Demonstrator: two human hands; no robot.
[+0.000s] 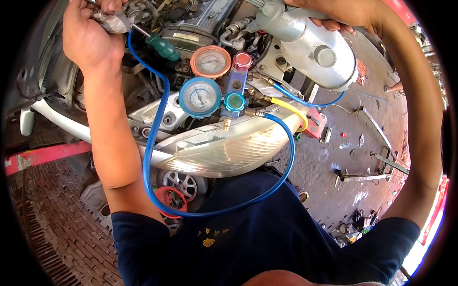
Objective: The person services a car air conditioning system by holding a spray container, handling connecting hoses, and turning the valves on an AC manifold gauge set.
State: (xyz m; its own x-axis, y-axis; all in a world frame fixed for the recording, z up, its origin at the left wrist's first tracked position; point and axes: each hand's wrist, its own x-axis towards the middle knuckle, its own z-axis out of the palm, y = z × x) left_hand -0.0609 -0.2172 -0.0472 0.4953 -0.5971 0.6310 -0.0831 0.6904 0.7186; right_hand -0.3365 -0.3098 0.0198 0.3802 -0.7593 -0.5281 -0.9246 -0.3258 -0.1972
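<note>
My left hand (93, 35) is at the top left, its fingers closed on a crumpled piece of clear plastic (114, 21). Its fingertips are partly cut off by the frame's edge. Close beside it is a green-handled screwdriver (162, 46), its shaft pointing toward the plastic. At the top right, my right hand (336, 14) is curled over the grey neck (305, 16) of a large silvery-grey duct-like part (319, 55). Between my arms sits a manifold gauge set (234, 88) with a red gauge (210, 62) and a blue gauge (200, 97).
A blue hose (151, 138) loops from the gauges across my front. A yellow hose (291, 106) hangs near the headlight (229, 148). Below are a wheel (180, 185) and a red basket (171, 200). Metal bars (377, 126) lie on the floor at right; a red beam (52, 155) is at left.
</note>
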